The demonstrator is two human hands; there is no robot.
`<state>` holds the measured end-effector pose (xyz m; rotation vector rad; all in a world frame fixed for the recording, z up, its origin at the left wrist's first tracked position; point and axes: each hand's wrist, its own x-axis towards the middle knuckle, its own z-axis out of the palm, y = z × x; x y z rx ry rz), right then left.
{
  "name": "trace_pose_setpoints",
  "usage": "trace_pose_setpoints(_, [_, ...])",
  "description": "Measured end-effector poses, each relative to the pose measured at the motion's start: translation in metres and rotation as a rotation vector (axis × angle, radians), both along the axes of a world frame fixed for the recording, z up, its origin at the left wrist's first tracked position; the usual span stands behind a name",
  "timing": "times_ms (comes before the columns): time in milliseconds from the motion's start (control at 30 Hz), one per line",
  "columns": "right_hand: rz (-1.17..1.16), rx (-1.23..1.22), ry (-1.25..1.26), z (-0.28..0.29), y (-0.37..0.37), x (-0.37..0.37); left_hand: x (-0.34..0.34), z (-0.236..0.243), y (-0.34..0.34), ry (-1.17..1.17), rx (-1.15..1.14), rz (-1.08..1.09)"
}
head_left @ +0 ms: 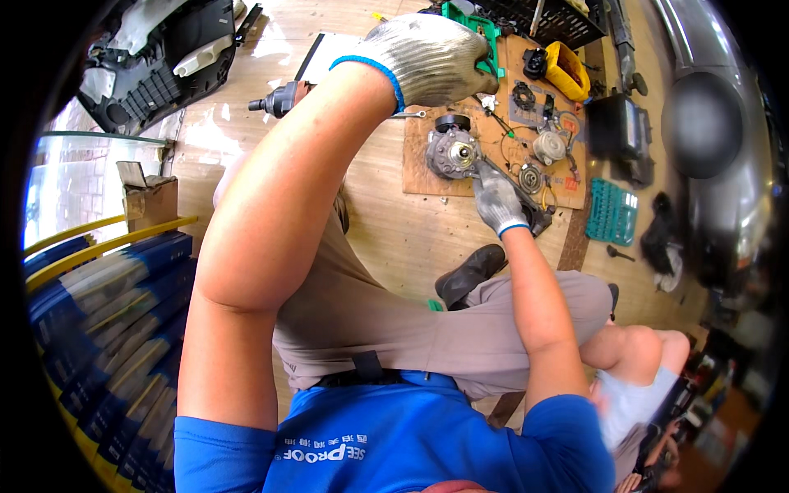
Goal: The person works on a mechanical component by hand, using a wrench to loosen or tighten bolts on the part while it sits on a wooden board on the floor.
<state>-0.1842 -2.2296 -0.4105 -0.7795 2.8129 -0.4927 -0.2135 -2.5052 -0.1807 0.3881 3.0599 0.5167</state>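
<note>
My left hand (436,64), in a grey-coated glove with a blue cuff, is raised high over the floor, close to the camera. Its fingers curl closed, and whatever they hold is hidden. A metal compressor (450,154) with a round front and a central shaft rests on a cardboard sheet (421,182). My gloved right hand (499,203) grips its right edge with the fingertips. Partly behind that hand lies a black part (538,218). A pulley (549,146) and a round coiled disc (530,177) lie to the right of the compressor.
A green tool case (491,41) and a yellow container (567,72) stand at the far side. Left of the cardboard lies a power tool (279,100). A teal socket tray (611,212) and a dark car (715,131) are at right; another person's knee (633,352) shows close by.
</note>
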Motion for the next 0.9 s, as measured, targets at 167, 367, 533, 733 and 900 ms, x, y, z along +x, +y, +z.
trace_pose_setpoints(167, [-0.556, -0.929, -0.851, -0.015, 0.010, -0.008, 0.002, -0.002, 0.002, 0.077, 0.021, 0.004])
trace_pose_setpoints(367, [-0.685, -1.331, -1.081, -0.028, 0.014, -0.015, -0.002, -0.007, 0.008, 0.095, -0.001, -0.060])
trace_pose_setpoints(533, [-0.725, -1.242, -0.990, -0.026, 0.004, -0.006, -0.001, -0.004, 0.010, -0.018, -0.073, -0.046])
trace_pose_setpoints(733, [-0.639, -0.823, -0.804, -0.003, -0.018, -0.013, 0.001, -0.004, 0.016, -0.061, -0.104, -0.049])
trace_pose_setpoints(900, [-0.798, -0.925, -0.780, -0.009, -0.018, -0.008, 0.007, -0.001, 0.022, -0.095, -0.097, -0.027])
